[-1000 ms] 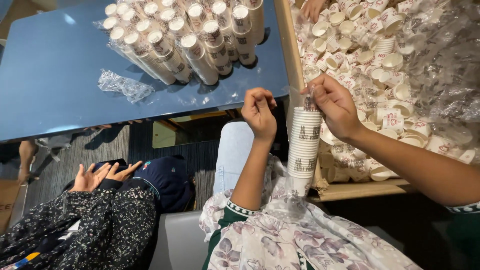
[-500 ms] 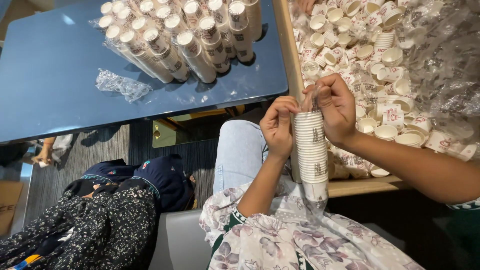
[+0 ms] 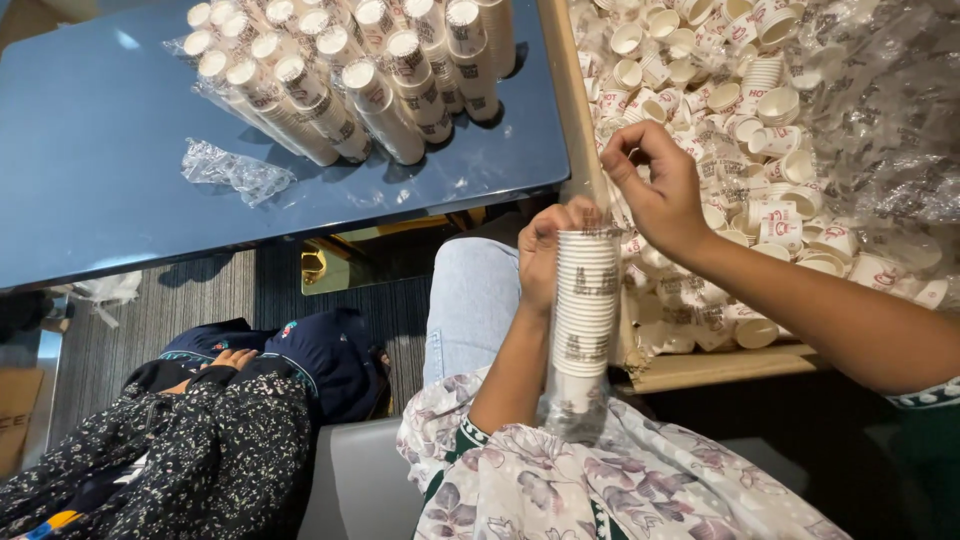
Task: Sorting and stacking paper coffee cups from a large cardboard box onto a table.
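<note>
- Co-worker (image 3: 180, 440), 7 o'clock: dark speckled sleeves, hands folded in the lap, apart from the work.
- Table (image 3: 90, 150), 10 to 12 o'clock: blue top. It carries a scrap of clear plastic (image 3: 235, 172) and, toward 12 o'clock, the bagged stacks (image 3: 360, 70), about a dozen sleeves of paper cups lying side by side. By the look of it, these are the finished share.
- Left hand (image 3: 545, 255), centre: fingers wrapped round the top of the stack (image 3: 585, 310), clamped on it.
- Stack, centre: a tall column of nested white cups, upright over the lap, sheathed in a clear bag (image 3: 575, 410) whose slack tail hangs at 6 o'clock. Cups appear fully loaded; the bag mouth looks not yet closed.
- Right hand (image 3: 660, 190), 1 o'clock of the stack: fingers pinched together on the bag's top edge, just above the rim.
- Tray (image 3: 700, 365), 1 to 3 o'clock: wooden-edged, heaped with loose cups (image 3: 760, 100) and crumpled film. Judged so, a large share remains to stack and bag.
</note>
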